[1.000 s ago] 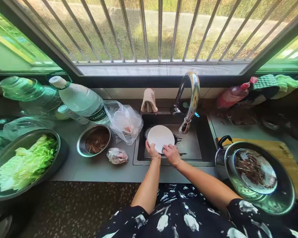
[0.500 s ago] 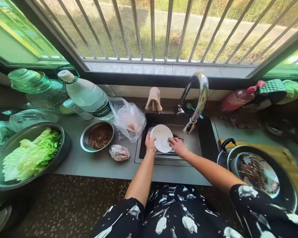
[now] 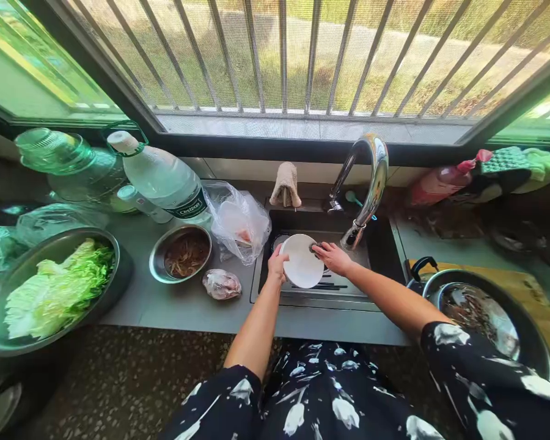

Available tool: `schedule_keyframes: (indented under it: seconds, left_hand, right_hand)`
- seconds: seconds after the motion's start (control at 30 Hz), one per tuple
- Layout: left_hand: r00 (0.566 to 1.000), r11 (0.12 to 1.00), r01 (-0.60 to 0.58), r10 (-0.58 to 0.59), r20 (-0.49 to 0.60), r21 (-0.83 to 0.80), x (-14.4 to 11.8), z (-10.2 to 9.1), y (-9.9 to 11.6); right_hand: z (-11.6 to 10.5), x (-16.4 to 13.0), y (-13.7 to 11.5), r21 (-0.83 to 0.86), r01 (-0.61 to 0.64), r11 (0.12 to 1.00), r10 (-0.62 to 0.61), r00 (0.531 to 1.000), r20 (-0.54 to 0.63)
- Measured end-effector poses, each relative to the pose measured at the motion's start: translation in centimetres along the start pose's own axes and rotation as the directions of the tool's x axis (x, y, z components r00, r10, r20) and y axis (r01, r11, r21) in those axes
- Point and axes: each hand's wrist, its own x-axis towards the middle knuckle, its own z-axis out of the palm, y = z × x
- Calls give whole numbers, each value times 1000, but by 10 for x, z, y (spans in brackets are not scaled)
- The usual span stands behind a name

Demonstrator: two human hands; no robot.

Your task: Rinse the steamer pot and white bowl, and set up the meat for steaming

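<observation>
Left hand (image 3: 277, 266) pinching white dish (image 3: 303, 264) by its edge, right hand (image 3: 335, 258) pinching small dark object (image 3: 315, 247), mostly hidden, unclear

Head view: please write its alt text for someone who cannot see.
The left hand holds a white dish over a sink; the right hand holds a dark scrubber to it. Cabbage lies in a basin at left.

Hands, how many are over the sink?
2: the left hand grips the left edge of the white plate; the right hand holds a dark scrubber at its upper right.
</observation>
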Motion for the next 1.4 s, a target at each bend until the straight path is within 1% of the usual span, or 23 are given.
schedule_keyframes:
  seconds: [0.07, 0.13, 0.2, 0.23, 0.27, 0.3, 0.37, 0.43, 0.5, 0.53, 0.57, 0.63, 0.7, 0.77, 0.83, 0.9, 0.97, 1.0, 1.07, 1.13, 1.2, 1.3, 1.4]
  left_hand:
    - [998, 1000, -7, 5, -61, -30, 3, 3, -2]
    - [992, 999, -18, 12, -127, -48, 6, 7, -5]
    - [987, 998, -24, 14, -158, -61, 7, 7, -7]
    - [987, 997, -25, 14, -160, -67, 8, 7, -7]
    - [988, 997, -18, 7, -152, -69, 9, 6, -6]
    - [992, 998, -3, -5, -129, -63, 9, 4, -5]
    - [998, 999, 42, -43, -46, -30, 9, 1, -1]
    - [996, 997, 78, -79, 48, 21, 9, -1, 4]
    - [988, 993, 92, -101, 118, 80, 9, -1, 8]
    - [983, 989, 102, -116, 140, 104, 8, 0, 9]
    - [978, 986, 116, -134, 158, 119, 8, 0, 9]
    - [971, 985, 140, -157, 179, 102, 7, 0, 8]
    - [974, 990, 131, -137, 179, 44, 6, -2, 5]
    - [981, 995, 102, -103, 166, 14, 6, -4, 3]
    - [983, 995, 95, -98, 154, 27, 5, -5, 0]
    - [979, 991, 114, -123, 164, 62, 4, -5, -2]
    - [968, 985, 138, -156, 199, 99, 2, -4, -3]
    - [961, 982, 150, -172, 218, 114, 1, -3, -3]
    - [950, 979, 166, -192, 248, 119, -1, -1, -2]
    - [948, 981, 175, -191, 255, 84, -1, -1, -1]
    - [951, 983, 180, -186, 249, 45, -1, -1, 0]
    - [946, 979, 199, -201, 253, 33, -4, -1, -2]
    - [934, 971, 235, -238, 268, 42, -8, 1, -6]
  right_hand:
    - [8, -5, -30, 45, -121, 992, 119, 992, 45]
    - [20, -13, -63, 100, -224, 969, 214, 971, 104]
    - [27, -20, -83, 151, -263, 953, 245, 961, 131]
    - [28, -22, -85, 160, -258, 953, 239, 963, 128]
    - [28, -23, -80, 156, -235, 960, 218, 969, 117]
    - [25, -21, -70, 141, -197, 970, 184, 978, 101]
    - [14, -12, -37, 86, -78, 993, 73, 996, 61]
    - [1, 4, -2, 54, 27, 998, -29, 999, 31]
    - [-10, 21, 22, 59, 70, 996, -71, 997, 15]
    - [-14, 27, 28, 64, 80, 995, -81, 997, 11]
    - [-15, 29, 30, 65, 86, 994, -87, 996, 9]
    - [-11, 24, 21, 48, 102, 994, -102, 995, 0]
    - [1, 6, 2, 19, 75, 997, -75, 997, 0]
    - [13, -14, -16, 0, 15, 1000, -15, 1000, 20]
    - [19, -25, -23, -6, -6, 1000, 6, 999, 45]
    - [13, -21, -15, 0, 49, 999, -49, 998, 45]
    - [0, -5, 1, 10, 136, 991, -136, 990, 38]
    - [-8, 4, 9, 14, 160, 987, -160, 986, 43]
    - [-17, 15, 21, 10, 161, 987, -162, 985, 65]
    - [-17, 13, 23, -8, 131, 991, -130, 988, 84]
    - [-8, 0, 20, -22, 116, 993, -114, 991, 70]
    - [3, -16, 17, -23, 141, 990, -140, 990, 24]
    - [-1, -13, 24, -39, 187, 982, -187, 982, 2]
